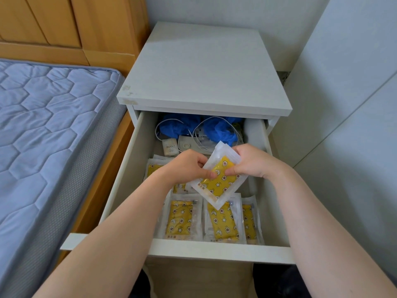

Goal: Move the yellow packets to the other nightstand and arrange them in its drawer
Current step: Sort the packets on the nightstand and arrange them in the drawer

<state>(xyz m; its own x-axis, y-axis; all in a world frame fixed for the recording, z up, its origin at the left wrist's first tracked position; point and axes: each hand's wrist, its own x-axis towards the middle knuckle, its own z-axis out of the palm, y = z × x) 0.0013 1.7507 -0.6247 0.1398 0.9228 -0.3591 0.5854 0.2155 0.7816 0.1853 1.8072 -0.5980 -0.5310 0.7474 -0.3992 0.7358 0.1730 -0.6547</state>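
A white nightstand (204, 67) stands with its top drawer (217, 249) pulled out. Both hands hold a small stack of yellow packets (219, 183) in clear wrappers, tilted, above the drawer's middle. My left hand (187, 166) pinches the stack's left edge and my right hand (251, 161) grips its upper right side. Several more yellow packets lie flat in the drawer: one at the front left (180, 218), one at the front middle (223, 222), one at the front right (249, 222), and others at the left (153, 168) partly hidden under my left hand.
The drawer's back holds blue fabric (219, 130), white cables (199, 136) and small white devices (169, 147). A bed with a blue quilted mattress (47, 130) and wooden headboard (71, 24) lies to the left. A white wall panel (348, 104) stands to the right.
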